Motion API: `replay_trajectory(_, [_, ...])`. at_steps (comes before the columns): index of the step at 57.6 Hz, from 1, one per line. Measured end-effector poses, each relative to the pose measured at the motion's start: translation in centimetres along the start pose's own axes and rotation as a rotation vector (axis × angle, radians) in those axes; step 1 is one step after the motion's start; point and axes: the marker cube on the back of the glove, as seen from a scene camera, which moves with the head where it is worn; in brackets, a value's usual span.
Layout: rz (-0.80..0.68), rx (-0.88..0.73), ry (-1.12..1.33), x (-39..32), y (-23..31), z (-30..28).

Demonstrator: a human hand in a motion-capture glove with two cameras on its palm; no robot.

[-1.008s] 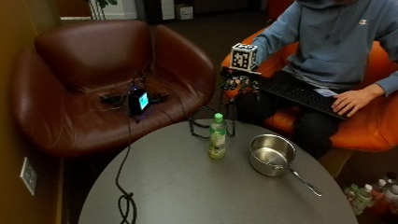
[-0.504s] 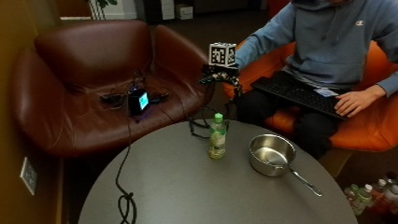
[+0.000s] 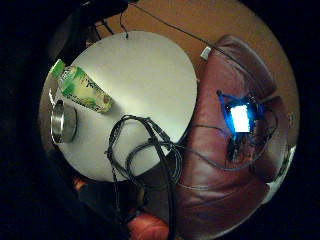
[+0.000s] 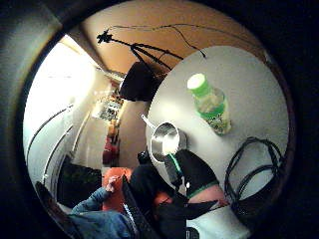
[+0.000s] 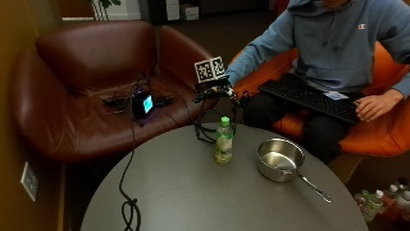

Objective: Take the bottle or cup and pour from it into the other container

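— On the round table (image 5: 192, 197), nearest the camera, what lay there?

— A black cable (image 5: 130, 207) trailed off the table's edge at about 8 o'clock. Further in stood a plastic bottle (image 5: 224, 141) with a green cap and green label, upright, close to the middle. Just beside it, at its 3 o'clock, sat a steel saucepan (image 5: 280, 160), its handle (image 5: 313, 186) pointing out toward 5 o'clock.

— Were bottle and pan touching?

— No, near each other but apart. A loop of black cord (image 5: 204, 129) rested at the far edge of the table, behind the bottle.

— And the gloved right hand (image 5: 214, 90)?

— It hung in the air beyond the table's far edge, at about 12 o'clock from the bottle and above it, touching neither thing. The thumb-side palm view showed one gloved finger (image 4: 192, 169) stretched out straight, with nothing in it; bottle (image 4: 210, 105) and saucepan (image 4: 167, 142) both showed well below the palm.

— Farther back?

— A brown leather armchair (image 5: 83, 91) with a small glowing screen (image 5: 147, 103) on its seat, at 10 o'clock. The person's bare hand (image 5: 375, 103) rested on a black keyboard (image 5: 313, 98) across their lap, at 2 o'clock.
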Motion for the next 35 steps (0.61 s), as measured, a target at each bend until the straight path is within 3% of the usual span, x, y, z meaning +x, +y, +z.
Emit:
replay_trajectory(15, [0.018,-0.022,-0.163,2.2,-1.3,3.4])
replay_trajectory(35, [0.001,-0.012,-0.193,3.5,-2.2,5.8])
